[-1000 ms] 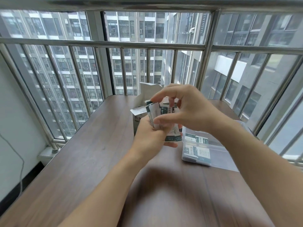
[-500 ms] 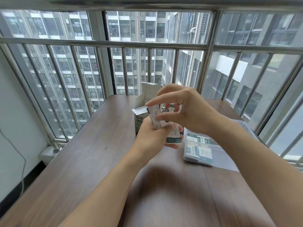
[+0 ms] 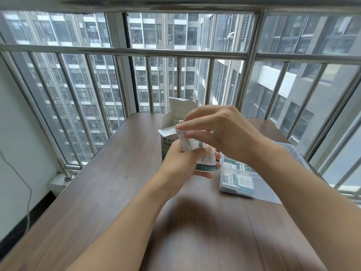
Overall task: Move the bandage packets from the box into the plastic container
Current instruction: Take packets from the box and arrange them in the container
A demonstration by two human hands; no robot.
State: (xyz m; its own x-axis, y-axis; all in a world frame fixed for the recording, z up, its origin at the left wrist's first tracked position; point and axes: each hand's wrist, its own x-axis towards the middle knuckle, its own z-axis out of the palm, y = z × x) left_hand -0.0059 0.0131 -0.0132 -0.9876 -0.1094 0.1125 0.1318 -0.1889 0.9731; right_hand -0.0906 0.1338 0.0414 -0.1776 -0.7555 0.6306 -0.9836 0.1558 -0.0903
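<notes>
At the far left, past the edge of the tabletop (image 3: 101, 184), a railing (image 3: 58, 118) and a drop to the floor run alongside; a packet flicked that way would probably slide off and be lost from reach.

Nearer the middle stands the box (image 3: 166, 141), upright with its top flaps open, just behind the hands. It looks light and tall for its footprint, so a knock from a knuckle or wrist could tip it and spill whatever it holds; how many packets remain inside cannot be seen.

In front of it the left hand (image 3: 181, 163) is closed around a small stack of bandage packets (image 3: 207, 163), held above the tabletop. The right hand (image 3: 220, 133) reaches across and pinches the top edge of one packet (image 3: 185, 139) between thumb and forefinger, apparently peeling it from the stack. The packets look thin and slick, so two could come away together, or the rest could fan out and slip from the left hand if its hold loosens.

To the right lies the plastic container (image 3: 269, 192), open, with a few packets (image 3: 240, 180) already flat inside. Its wall is low and clear, so a packet dropped from height could skate over the rim onto the tabletop.
</notes>
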